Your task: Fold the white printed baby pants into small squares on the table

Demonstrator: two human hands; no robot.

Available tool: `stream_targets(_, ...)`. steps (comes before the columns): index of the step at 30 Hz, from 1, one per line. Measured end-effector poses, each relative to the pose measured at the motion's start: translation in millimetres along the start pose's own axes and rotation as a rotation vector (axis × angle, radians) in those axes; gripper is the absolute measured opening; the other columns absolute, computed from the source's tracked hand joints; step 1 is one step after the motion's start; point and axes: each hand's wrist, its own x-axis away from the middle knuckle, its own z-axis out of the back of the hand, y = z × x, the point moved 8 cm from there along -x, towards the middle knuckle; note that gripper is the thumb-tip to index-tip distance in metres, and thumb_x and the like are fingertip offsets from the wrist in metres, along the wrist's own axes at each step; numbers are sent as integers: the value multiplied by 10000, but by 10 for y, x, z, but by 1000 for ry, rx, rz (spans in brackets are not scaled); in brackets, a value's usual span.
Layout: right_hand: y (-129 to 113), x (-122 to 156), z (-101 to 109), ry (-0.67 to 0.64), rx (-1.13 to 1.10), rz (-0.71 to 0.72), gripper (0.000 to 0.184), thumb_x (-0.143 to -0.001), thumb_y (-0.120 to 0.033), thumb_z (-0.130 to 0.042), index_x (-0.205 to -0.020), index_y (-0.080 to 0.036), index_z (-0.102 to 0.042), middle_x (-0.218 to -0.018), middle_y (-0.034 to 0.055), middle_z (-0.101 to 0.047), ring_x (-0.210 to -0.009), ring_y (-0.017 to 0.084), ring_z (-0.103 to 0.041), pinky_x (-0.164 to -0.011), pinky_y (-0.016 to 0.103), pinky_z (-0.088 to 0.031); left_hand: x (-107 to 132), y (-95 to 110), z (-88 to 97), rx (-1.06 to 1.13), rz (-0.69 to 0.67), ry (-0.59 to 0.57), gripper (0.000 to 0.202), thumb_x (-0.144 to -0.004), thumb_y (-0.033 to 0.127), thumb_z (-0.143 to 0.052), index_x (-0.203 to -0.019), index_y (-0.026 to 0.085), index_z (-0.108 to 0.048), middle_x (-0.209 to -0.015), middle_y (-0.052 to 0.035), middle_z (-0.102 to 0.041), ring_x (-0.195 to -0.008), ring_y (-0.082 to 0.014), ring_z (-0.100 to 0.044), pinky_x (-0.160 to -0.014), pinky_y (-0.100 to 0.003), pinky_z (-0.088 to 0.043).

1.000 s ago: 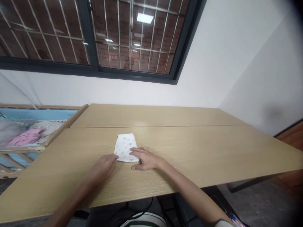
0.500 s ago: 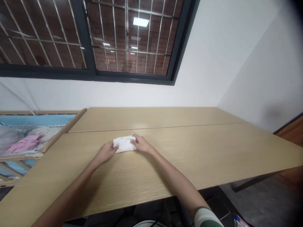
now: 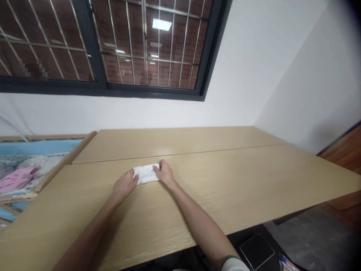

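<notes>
A small white cloth with a faint green print [image 3: 146, 174] lies folded into a narrow strip on the wooden table [image 3: 225, 188]. My left hand [image 3: 125, 185] rests at its left end with the fingertips on the fabric. At the right end my right hand [image 3: 164, 173] has its fingers curled over the cloth's edge. Both hands press the cloth flat against the tabletop, and their fingers hide its two ends.
A wooden crib [image 3: 42, 165] with blue lining and pink and white clothes [image 3: 17, 177] stands against the table's left side. White walls and a barred window [image 3: 113, 45] lie behind. A dark flat object [image 3: 256, 250] sits on the floor under the table's near edge.
The cloth was a taller rectangle a second ago; its near part has been folded away from me into a narrow strip. Both hands moved forward with it and now rest at its ends.
</notes>
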Motion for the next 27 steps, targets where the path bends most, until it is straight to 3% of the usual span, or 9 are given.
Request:
stream_targets(3, -79, 70, 80, 145, 17, 60, 286, -964, -354, -573, -1198, -191, -573, -1081, 91, -678, -952, 225, -642, -832, 339, -495, 23, 3, 8, -13, -11, 71, 387, -973, 375, -425, -1222, 118, -572, -1176, -211, -684, -1100, -358, -657, -923, -449, -508)
stream_targets(6, -336, 196, 159, 275, 106, 293, 341, -995, -306, -478, -1280, -145, -573, -1282, 170, -617, -1174, 270, -595, -997, 413, -483, 65, 89, 71, -5, -70, 215, 550, -976, 348, -444, -1443, 60, -408, -1430, -257, -541, -1338, -383, -519, -1092, -509, -435)
stream_targets(9, -600, 347, 52, 216, 199, 561, 417, -1001, -279, -440, -1358, -103, -567, -1392, 202, -576, -1339, 289, -504, -1132, 446, -407, 173, 322, 98, 85, -291, 369, 624, -1015, 391, -404, -1537, 67, -297, -1554, -248, -437, -1458, -357, -414, -1166, -516, -398)
stream_targets(11, -673, 418, -100, 96, 252, 651, 508, -986, -263, -456, -1458, -80, -500, -1475, 209, -536, -1427, 291, -436, -1189, 461, -355, 238, 457, 4, 131, -438, 353, 636, -1041, 407, -347, -1574, 75, -248, -1599, -234, -394, -1512, -323, -349, -1206, -511, -367)
stream_targets(14, -647, 464, -308, -73, 326, 672, 598, -969, -240, -463, -1528, -31, -424, -1559, 225, -465, -1504, 291, -353, -1240, 473, -286, 265, 500, -216, 120, -506, 237, 636, -1062, 399, -252, -1592, 49, -224, -1618, -243, -366, -1540, -306, -306, -1229, -524, -339)
stream_targets(17, -580, 459, -390, -152, 354, 650, 588, -1004, -288, -443, -1530, -24, -434, -1584, 219, -437, -1519, 287, -343, -1260, 470, -253, 265, 437, -345, 85, -496, 178, 660, -1067, 449, -255, -1597, 56, -248, -1625, -227, -363, -1549, -296, -285, -1243, -508, -319)
stream_targets(21, -553, 448, -381, -154, 351, 640, 578, -1048, -348, -404, -1547, -58, -427, -1608, 194, -408, -1537, 277, -319, -1276, 470, -214, 273, 375, -357, 39, -462, 191, 682, -1066, 493, -267, -1609, 82, -246, -1642, -209, -339, -1563, -290, -244, -1254, -509, -292)
stream_targets(27, -504, 443, -357, -157, 352, 576, 633, -1065, -408, -374, -1578, -37, -361, -1644, 203, -326, -1570, 287, -234, -1286, 485, -163, 277, 284, -363, -77, -352, 219, 764, -1048, 568, -253, -1563, 9, -328, -1634, -262, -317, -1549, -358, -260, -1233, -530, -308)
